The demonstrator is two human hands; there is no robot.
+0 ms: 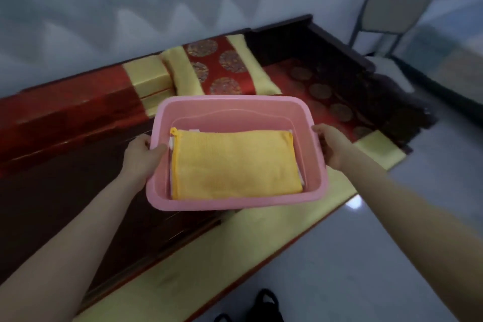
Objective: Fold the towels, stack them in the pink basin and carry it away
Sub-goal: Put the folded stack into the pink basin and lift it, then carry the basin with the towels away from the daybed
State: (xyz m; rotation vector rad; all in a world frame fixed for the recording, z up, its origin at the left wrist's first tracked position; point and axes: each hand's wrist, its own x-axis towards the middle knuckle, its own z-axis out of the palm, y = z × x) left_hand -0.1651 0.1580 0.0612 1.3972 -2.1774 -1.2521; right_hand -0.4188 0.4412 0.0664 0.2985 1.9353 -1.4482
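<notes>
— Over the bed, what do you make out, biggest thing first?

— Under everything is a bed (pixel 78 117) in red and yellow covers, with a red-and-yellow pillow (pixel 222 68) at its head and a folding chair (pixel 389 21) standing near the far corner.

— And the pink basin?

— The pink basin (pixel 235 110) is held up in the air above the bed's near edge, level. A folded yellow towel (pixel 235 165) lies flat inside, on top of something white whose edges just peek out.

— The hands?

— The left hand (pixel 141 154) grips the basin's left rim, thumb over the lip. The right hand (pixel 330 144) clasps the right rim the same way.
</notes>
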